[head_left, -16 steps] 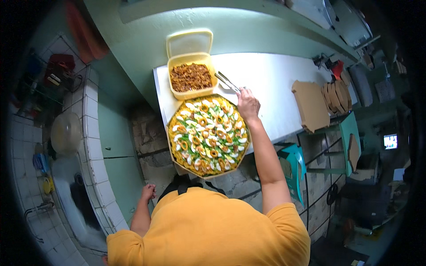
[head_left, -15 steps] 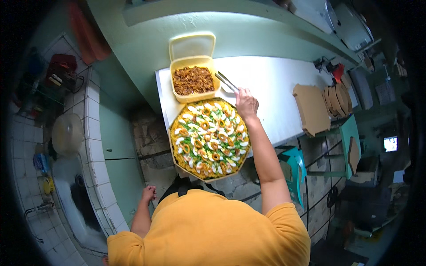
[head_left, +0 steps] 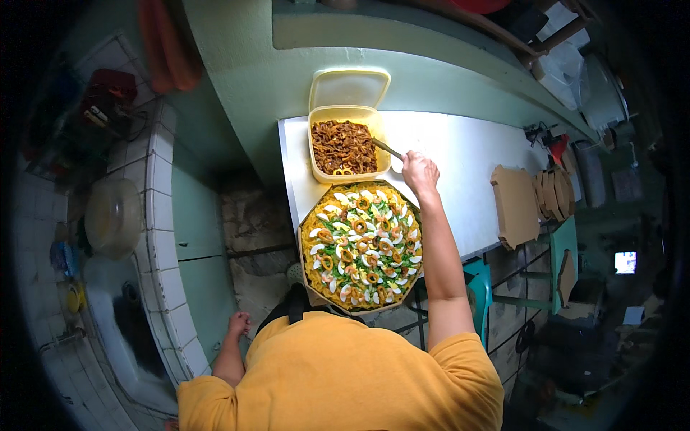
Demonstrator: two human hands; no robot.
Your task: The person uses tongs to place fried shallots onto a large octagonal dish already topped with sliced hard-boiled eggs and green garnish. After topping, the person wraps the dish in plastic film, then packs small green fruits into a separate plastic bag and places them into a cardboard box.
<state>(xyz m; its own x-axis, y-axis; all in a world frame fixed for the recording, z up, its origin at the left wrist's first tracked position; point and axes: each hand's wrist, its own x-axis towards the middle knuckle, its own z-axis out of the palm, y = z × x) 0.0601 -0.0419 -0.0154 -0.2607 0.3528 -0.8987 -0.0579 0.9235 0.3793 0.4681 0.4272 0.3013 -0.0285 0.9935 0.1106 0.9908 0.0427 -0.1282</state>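
Observation:
My right hand (head_left: 421, 174) is closed around metal tongs (head_left: 389, 149). Their tips reach over the right rim of a yellow plastic container (head_left: 314, 154) and touch the brown, glossy strips and rings of food (head_left: 343, 146) inside. Its lid (head_left: 350, 87) stands raised against the wall. Just in front, an octagonal tray (head_left: 302, 264) holds yellow noodles (head_left: 314, 228) topped with sliced boiled egg, green bits, shrimp and brown rings. Low at my left side hangs my left hand (head_left: 238, 323), its fingers curled in, with nothing seen in them.
Both containers stand on a white table (head_left: 460, 158) along a green wall. Flat cardboard trays (head_left: 514, 207) lie at its right end. A teal plastic chair (head_left: 477, 286) is tucked near its front edge. To my left runs a tiled counter (head_left: 164, 237) with a sink (head_left: 118, 316).
The tongs have gone from the container's right edge into the brown food, and they are turned differently. The whole view has shifted a little. My left hand still hangs low.

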